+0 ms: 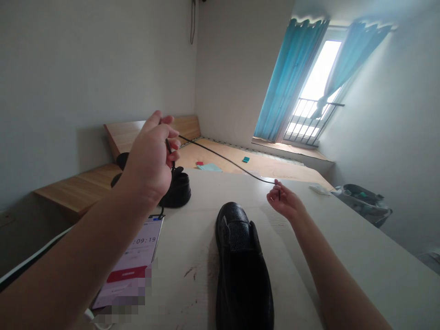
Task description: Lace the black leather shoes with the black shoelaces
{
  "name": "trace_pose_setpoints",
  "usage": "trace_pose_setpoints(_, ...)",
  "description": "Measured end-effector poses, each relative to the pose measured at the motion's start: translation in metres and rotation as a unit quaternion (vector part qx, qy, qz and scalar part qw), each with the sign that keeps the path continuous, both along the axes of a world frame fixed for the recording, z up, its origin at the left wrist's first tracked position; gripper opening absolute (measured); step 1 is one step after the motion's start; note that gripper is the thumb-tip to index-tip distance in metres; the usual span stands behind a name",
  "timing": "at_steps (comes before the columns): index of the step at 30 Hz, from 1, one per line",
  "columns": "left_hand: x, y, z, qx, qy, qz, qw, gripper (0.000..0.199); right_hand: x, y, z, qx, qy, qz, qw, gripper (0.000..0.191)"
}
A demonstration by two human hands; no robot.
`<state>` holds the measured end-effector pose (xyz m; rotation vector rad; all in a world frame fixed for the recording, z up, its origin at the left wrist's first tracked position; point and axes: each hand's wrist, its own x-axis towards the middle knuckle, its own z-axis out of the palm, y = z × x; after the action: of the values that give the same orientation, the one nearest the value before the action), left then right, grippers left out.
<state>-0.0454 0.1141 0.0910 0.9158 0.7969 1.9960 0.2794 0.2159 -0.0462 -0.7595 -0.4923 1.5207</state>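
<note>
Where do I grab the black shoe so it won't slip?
Squeeze the middle of the black leather shoe by its two long sides, coming down from above. It sits long and narrow on the table, so the sides are easy to reach and the table isn't in the way.

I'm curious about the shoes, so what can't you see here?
In the head view:
- The far black shoe is partly hidden behind the left hand.
- The near black shoe is cut off by the bottom edge.
- The phone is covered by blocky blur at its lower end.
- What's inside the grey bin is too small to make out.
</note>
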Motion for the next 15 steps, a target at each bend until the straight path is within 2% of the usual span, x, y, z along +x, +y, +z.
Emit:
trace_pose_setpoints(6,0.004,-0.002,0.001,-0.031,0.021,-0.024,0.999,0.038,0.013,0.003,0.006,0.022,0.006,-0.127,0.992,0.021)
trace_pose_setpoints(11,0.008,-0.002,0.0,-0.044,0.0,-0.04,0.998,0.041,0.019,0.014,-0.01,0.002,-0.071,-0.221,0.973,0.026)
trace_pose_setpoints(15,0.003,-0.001,0.003,-0.05,-0.02,-0.017,0.998,0.037,0.034,0.019,-0.021,-0.023,-0.147,-0.311,0.939,0.029)
